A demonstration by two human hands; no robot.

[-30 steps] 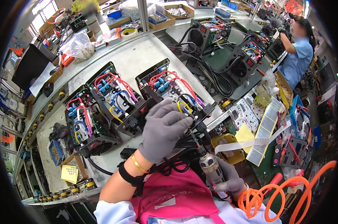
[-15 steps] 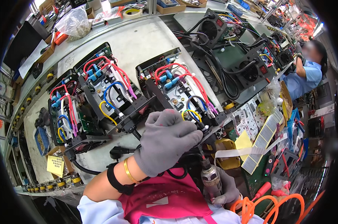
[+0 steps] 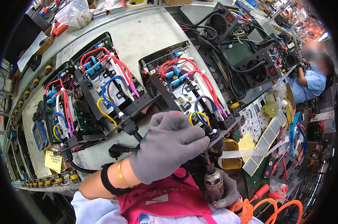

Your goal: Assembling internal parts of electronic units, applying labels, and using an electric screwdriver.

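Fingers (image 3: pixel 184 140) of grey-gloved left hand (image 3: pixel 165 147) press the near open black wired chassis (image 3: pixel 184 86); right hand (image 3: pixel 223 192) grips silver pneumatic screwdriver (image 3: pixel 213 181), fastening apparently unfinished.

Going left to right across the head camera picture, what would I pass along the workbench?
Yellow sticky note → left open wired unit → gloved left hand → sheets of labels → co-worker in blue.
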